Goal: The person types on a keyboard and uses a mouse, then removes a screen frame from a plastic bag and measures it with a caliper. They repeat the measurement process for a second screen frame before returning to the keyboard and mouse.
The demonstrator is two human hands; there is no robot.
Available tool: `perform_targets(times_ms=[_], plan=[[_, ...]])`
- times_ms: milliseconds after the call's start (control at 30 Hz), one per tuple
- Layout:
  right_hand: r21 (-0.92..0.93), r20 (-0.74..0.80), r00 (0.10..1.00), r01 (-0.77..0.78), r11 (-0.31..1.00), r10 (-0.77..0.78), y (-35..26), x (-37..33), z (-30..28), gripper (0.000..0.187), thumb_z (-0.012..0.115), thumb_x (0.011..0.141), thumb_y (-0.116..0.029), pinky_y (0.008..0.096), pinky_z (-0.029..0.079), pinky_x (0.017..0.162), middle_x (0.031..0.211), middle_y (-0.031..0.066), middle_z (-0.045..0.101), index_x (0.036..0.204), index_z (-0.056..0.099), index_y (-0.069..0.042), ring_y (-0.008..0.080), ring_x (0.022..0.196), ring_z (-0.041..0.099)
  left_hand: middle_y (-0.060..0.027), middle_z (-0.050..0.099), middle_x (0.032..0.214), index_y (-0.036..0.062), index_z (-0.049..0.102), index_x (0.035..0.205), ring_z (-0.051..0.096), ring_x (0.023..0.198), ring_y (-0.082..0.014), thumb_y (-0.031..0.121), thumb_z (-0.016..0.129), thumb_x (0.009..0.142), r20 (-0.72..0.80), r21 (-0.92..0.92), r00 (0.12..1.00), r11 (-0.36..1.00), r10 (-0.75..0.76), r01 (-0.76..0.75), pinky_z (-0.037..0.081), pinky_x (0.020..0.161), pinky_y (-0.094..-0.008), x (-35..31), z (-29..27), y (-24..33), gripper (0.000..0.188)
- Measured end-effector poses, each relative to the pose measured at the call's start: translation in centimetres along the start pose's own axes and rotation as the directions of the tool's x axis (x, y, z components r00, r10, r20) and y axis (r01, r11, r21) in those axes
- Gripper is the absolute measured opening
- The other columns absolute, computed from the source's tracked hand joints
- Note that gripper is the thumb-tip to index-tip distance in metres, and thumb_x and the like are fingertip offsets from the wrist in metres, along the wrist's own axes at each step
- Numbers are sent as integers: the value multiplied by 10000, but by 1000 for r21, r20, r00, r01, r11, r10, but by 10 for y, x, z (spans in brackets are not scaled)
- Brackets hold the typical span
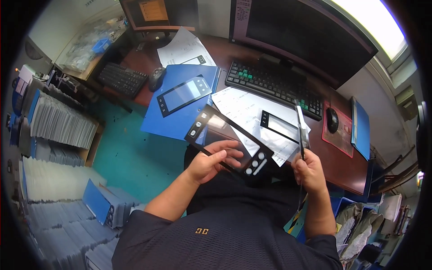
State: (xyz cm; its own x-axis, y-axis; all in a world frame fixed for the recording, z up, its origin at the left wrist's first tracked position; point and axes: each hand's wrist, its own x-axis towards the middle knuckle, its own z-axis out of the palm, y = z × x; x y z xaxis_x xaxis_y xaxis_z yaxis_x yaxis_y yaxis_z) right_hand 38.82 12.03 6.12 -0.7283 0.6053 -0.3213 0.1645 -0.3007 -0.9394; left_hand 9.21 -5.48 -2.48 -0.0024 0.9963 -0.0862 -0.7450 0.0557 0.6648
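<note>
Panel (229, 139) in left hand (211, 164)

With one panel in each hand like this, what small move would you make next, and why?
Probably lower the black-framed panel in the left hand onto the printed sheets: the right hand already holds a second panel on edge, so both hands are occupied.
</note>
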Motion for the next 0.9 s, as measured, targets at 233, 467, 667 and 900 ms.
perform_targets(times_ms=[233,467,667,900], plan=[[-179,-181,963,168,969,-200,4,-2,23,403,888,833,-239,200,346,579,771,-76,476,905,519,-95,29,659,416,-198,610,1402,68,361,1567,656,1227,-320,159,489,1061,47,-192,996,979,72,-62,589,973,-388,-6,4,12,530],[-133,-104,968,216,967,-230,17,-5,49,728,1051,534,-314,227,340,560,721,-43,446,867,433,-118,62,643,420,-201,636,1370,105,373,1565,659,1226,-338,135,468,1069,198,-615,980,774,-36,153,612,961,-387,4,32,-52,506],[-131,-201,900,367,921,-388,15,-4,31,737,1023,558,-418,227,318,580,742,-48,437,909,455,-106,57,653,403,-215,664,1316,57,379,1549,671,1209,-339,130,520,1053,363,-486,917,806,-165,337,609,960,-392,-12,20,-56,521],[-193,-235,899,328,925,-368,-20,-7,-9,593,647,952,-624,180,262,552,740,-72,440,1080,574,-49,-2,637,370,-203,664,1282,47,432,1518,689,1159,-340,122,546,1034,95,-143,989,982,-111,124,594,944,-399,-15,27,-6,503]])
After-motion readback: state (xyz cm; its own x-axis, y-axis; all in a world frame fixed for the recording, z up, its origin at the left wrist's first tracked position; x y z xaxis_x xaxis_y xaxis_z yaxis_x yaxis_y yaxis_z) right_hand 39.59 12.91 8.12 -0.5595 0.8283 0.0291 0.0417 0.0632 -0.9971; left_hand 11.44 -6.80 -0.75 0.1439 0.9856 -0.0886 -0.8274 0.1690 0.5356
